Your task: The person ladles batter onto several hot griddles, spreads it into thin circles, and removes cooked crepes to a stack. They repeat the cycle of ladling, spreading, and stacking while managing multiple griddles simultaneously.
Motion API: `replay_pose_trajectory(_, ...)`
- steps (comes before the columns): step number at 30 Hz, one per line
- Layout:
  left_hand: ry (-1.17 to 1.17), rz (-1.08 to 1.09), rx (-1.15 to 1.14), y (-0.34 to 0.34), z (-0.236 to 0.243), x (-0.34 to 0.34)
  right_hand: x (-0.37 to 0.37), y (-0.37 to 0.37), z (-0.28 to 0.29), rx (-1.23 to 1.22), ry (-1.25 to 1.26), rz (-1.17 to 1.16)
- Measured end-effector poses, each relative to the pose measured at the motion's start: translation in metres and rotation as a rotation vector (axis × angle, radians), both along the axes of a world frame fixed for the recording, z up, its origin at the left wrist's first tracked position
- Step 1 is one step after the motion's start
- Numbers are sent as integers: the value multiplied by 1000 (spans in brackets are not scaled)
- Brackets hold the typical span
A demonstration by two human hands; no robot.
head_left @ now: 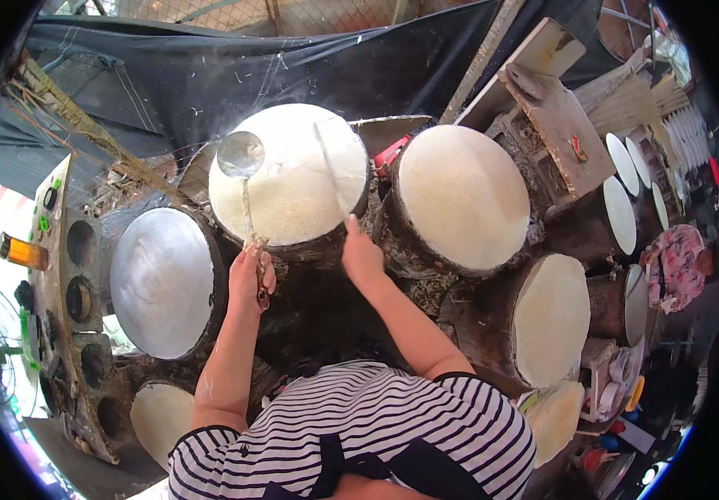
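Observation:
My left hand [253, 277] is closed round the handle of a metal ladle [241, 155], whose round, shiny head lies over the left part of a wide round vat [301, 247]. A pale, cream-white layer [284, 208] fills the vat to its rim. Over the right part of the same vat slants a long thin stick [328, 162], its lower end gripped in my right hand [363, 254]. Whether the stick touches the layer I cannot tell. Both hands are at the vat's near edge.
A second pale-topped vat [463, 196] stands to the right, with several more beyond it. At the left is a silvery round top [162, 283] beside a board with holes [84, 325]. Black sheeting [209, 79] hangs behind. Another person in pink floral cloth [676, 262] is at far right.

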State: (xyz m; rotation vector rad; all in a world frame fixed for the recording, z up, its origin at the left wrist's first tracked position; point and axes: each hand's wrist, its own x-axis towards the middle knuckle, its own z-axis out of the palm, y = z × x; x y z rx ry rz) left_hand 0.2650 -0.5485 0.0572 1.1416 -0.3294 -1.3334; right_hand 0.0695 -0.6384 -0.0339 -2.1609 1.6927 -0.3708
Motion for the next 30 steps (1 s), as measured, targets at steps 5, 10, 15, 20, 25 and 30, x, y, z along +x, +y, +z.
replay_pose_trajectory(5,-13,67,1,1,-3,8,11,-45,34,-19,52,175)
replay_pose_trajectory(10,-80,86,36,8,-3,13,10,-55,12,-67,48,209)
replay_pose_trajectory(15,-221,104,75,11,-9,20,11,-73,34,-53,95,319)
replay_pose_trajectory(20,-727,-11,220,-22,-21,29,14,-66,31,-68,63,365)
replay_pose_trajectory(25,-1212,98,42,-49,-79,47,12,-2,13,-2,-301,102)
replay_pose_trajectory(30,-1268,-119,129,-44,-89,44,70,54,-35,207,-854,-47)
